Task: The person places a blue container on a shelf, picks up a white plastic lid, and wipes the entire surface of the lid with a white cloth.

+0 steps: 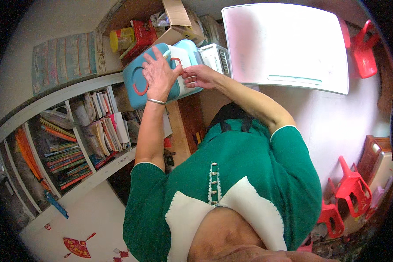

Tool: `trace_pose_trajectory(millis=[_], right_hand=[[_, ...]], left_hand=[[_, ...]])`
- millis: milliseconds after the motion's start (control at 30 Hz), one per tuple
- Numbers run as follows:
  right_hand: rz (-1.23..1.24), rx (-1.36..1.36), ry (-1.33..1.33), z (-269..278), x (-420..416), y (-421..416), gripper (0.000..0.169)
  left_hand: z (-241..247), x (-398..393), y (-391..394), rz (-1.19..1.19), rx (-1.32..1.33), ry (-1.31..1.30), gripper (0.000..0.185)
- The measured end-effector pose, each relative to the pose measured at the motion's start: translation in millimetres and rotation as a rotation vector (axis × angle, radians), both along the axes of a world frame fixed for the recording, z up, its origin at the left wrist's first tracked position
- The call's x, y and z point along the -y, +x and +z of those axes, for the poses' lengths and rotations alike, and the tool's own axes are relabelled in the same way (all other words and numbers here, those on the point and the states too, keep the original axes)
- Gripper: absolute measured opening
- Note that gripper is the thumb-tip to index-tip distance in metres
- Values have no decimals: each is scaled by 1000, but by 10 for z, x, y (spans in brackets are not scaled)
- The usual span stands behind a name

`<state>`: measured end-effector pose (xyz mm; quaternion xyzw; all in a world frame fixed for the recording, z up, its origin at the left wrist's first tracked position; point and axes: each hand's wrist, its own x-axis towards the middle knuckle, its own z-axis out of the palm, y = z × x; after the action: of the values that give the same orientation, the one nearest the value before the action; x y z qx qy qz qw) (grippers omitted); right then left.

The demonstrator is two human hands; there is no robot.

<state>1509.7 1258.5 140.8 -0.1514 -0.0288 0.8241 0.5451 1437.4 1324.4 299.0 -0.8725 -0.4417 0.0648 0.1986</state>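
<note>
My left hand [158, 72] lies spread over the blue part of a blue and white plastic case [140, 98], beside its curved red handle [140, 89]. Its thumb reaches right, to the white part. From the right comes my right hand [199, 76], fingers bent, its fingertips close to my left thumb at the white side. Whether those fingertips pinch something small is not clear. A small red latch-like piece [176, 60] shows just above them. Behind the white part is a light blue rounded piece [187, 46].
White shelving [82, 140] with books and papers runs along the left. A large white board or panel [291, 42] is at upper right. Behind the case are an open cardboard box [180, 29] and a yellow container [121, 39]. Red plastic chairs [350, 183] stand at right.
</note>
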Motion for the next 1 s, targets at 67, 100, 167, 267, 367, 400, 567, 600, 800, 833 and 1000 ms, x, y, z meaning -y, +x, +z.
trace_pose_trajectory(millis=[67, 100, 167, 267, 367, 400, 567, 600, 800, 833, 1000], right_hand=[[-20, -60, 5, -53, 0, -26, 23], [-15, -78, -5, -58, 0, -28, 21], [-7, -116, -24, -64, -8, -33, 17], [-14, -195, -53, 28, 0, -78, 14], [-25, -282, -44, -103, -94, -161, 14], [-37, -278, -40, -112, -106, -195, 15], [-96, -228, -37, -144, -125, -365, 18], [-130, -208, -40, -107, -108, -377, 18], [-252, -125, -32, 68, -5, -423, 21], [-266, -144, -23, 56, 4, -438, 21], [-307, -28, 87, 288, 74, -168, 21]], left_hand=[[-7, 34, 66, 7, -1, -9, 98], [-28, 35, 85, 17, 3, -20, 96], [-35, 39, 93, 15, 14, -22, 93], [-55, 57, 84, 3, 34, -17, 88], [-94, 34, 130, -2, 46, -31, 86], [-91, 42, 118, -2, 44, -30, 86], [-72, 54, 101, 1, 43, -38, 88], [-82, 49, 103, -3, 49, -36, 89], [-101, 40, 90, 20, 57, -70, 90], [-102, 37, 84, 29, 60, -78, 90], [-77, -80, -58, -16, 105, -76, 86]])
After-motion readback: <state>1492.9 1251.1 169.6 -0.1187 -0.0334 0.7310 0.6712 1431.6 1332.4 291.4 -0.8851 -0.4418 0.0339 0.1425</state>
